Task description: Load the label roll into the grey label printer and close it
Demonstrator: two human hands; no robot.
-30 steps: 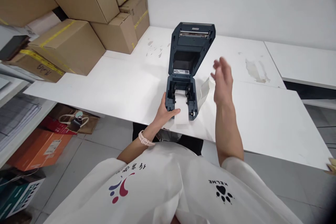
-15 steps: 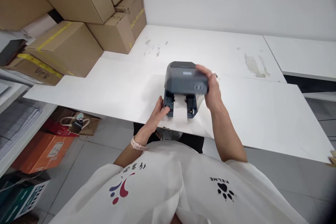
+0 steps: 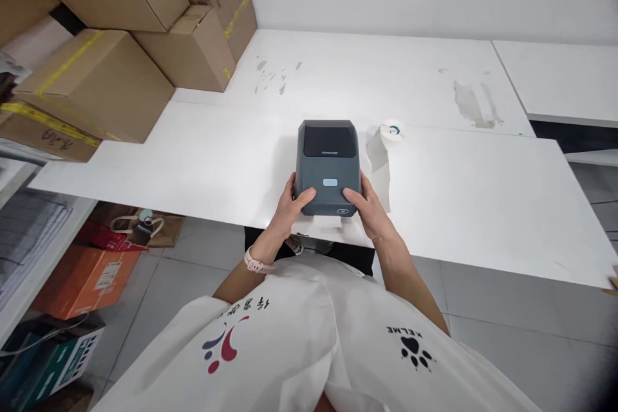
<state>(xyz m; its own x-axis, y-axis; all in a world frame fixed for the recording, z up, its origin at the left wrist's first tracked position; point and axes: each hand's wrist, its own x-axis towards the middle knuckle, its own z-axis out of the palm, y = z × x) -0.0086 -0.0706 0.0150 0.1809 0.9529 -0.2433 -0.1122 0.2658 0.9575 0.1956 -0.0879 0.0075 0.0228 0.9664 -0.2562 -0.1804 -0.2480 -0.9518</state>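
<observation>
A dark grey label printer (image 3: 329,167) stands on the white table in front of me, its lid down. My left hand (image 3: 288,209) grips its left side, with the thumb on top near the front corner. On the other side my right hand (image 3: 373,209) holds it the same way, thumb on the lid. A strip of white label paper (image 3: 328,221) sticks out from the printer's front. Just right of the printer lies a small paper roll (image 3: 391,131) with a loose paper strip (image 3: 381,170) trailing toward me.
Cardboard boxes (image 3: 96,80) with yellow tape are stacked at the table's left end. The white table (image 3: 463,199) has peeled marks (image 3: 470,106) at the back. Below left, an orange box (image 3: 91,277) and a green box (image 3: 58,360) sit by a shelf.
The printer's raised lid has come down over its inside. My right hand has moved from the lid's edge to the printer's right side; my left thumb now lies on top.
</observation>
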